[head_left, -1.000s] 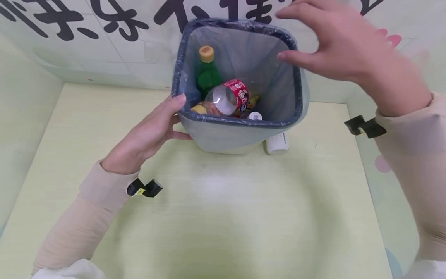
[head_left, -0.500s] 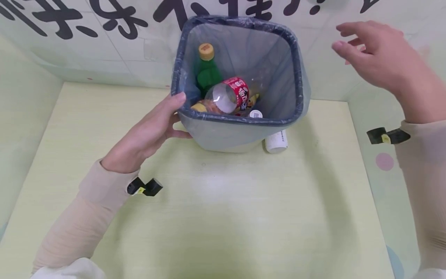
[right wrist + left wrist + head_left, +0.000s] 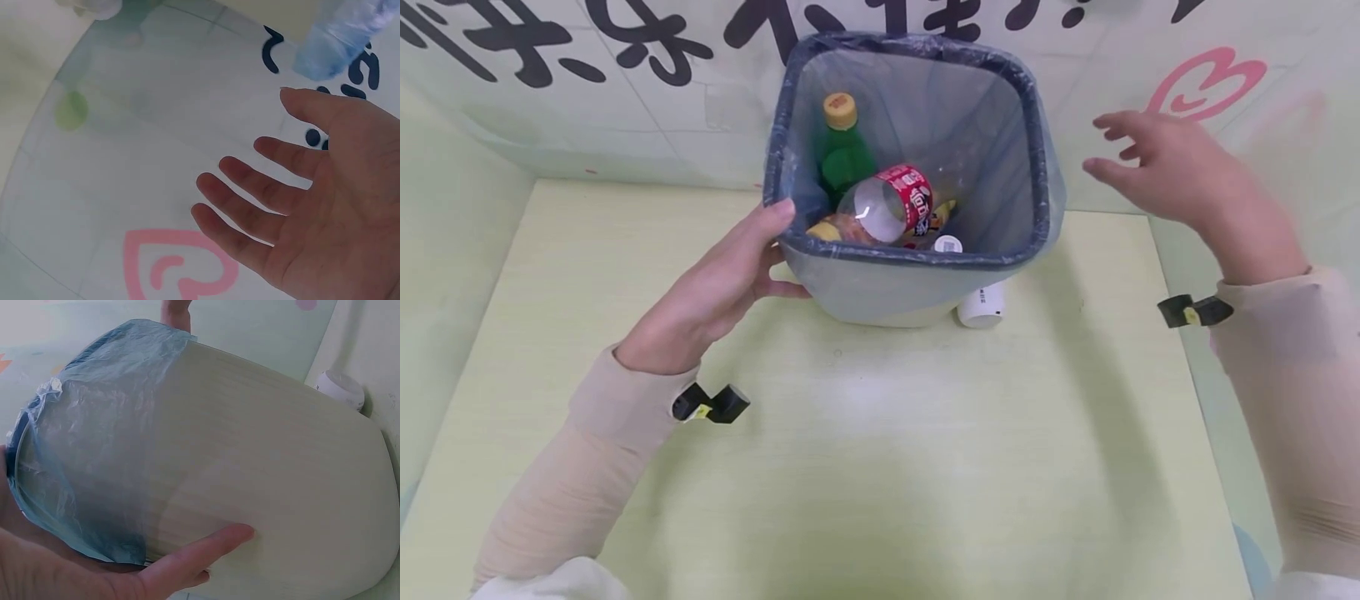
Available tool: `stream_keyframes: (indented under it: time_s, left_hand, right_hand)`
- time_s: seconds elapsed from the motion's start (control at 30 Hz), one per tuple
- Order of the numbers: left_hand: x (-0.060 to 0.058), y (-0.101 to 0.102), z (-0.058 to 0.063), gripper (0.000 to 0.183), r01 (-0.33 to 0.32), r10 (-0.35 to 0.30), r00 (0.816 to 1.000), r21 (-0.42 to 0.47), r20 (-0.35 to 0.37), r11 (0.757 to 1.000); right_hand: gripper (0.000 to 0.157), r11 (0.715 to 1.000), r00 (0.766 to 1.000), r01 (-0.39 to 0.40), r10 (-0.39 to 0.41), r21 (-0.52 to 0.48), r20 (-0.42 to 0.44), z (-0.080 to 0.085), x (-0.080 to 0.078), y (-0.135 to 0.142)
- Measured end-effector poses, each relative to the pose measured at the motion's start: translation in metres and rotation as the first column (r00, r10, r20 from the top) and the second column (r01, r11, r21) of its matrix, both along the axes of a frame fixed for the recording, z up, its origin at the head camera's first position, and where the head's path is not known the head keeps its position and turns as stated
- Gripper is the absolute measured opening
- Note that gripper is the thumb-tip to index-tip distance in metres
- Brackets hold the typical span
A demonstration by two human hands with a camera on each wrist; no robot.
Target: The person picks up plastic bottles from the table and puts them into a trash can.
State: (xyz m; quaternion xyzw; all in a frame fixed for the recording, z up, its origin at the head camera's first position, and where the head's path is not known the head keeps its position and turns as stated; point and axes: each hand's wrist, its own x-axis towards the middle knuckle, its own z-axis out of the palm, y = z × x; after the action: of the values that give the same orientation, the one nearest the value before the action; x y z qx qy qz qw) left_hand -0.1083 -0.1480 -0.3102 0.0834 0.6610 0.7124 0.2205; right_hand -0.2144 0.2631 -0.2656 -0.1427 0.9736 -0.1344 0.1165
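Observation:
A pale trash can lined with a translucent bluish bag (image 3: 917,287) leans toward me, its mouth facing up. My left hand (image 3: 722,279) grips its left front corner, thumb on the rim and fingers along the outside wall (image 3: 206,469). Inside lie a green bottle with a yellow cap (image 3: 842,162), a clear bottle with a red label (image 3: 913,196) and a white round cap (image 3: 948,244). To the right of the trash can, my right hand (image 3: 1187,183) hangs in the air, fingers spread and holding nothing. The right wrist view shows its bare palm (image 3: 337,231).
A white cylinder with small dark print (image 3: 981,308) lies on the table beside the trash can's base, partly hidden by it. The pale yellow table (image 3: 880,450) meets a wall (image 3: 647,125) with large black characters behind, and side walls left and right.
My right hand has drawn away from over the trash can's right rim, then come down slightly. The white cylinder has shifted slightly left. My left hand keeps its grip.

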Motion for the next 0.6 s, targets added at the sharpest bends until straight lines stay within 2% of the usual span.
stream_keyframes:
  time_s: [0.2,0.4,0.6]
  left_hand:
    - [0.000,-0.001,-0.002,0.059,-0.007,0.007,1.000,0.003,-0.003,1.000]
    - [0.000,0.000,-0.002,0.060,-0.001,0.001,1.000,0.010,-0.015,1.000]
    - [0.000,0.000,-0.002,0.060,0.000,0.000,1.000,0.001,-0.017,1.000]
  right_hand:
    - [0.059,0.999,0.999,-0.041,0.042,-0.022,0.023,-0.031,-0.003,-0.014]
    - [0.032,0.993,0.996,-0.085,0.084,-0.078,-0.019,-0.059,-0.001,-0.026]
    - [0.033,0.990,0.994,-0.101,0.097,-0.099,-0.042,-0.080,0.005,-0.033]
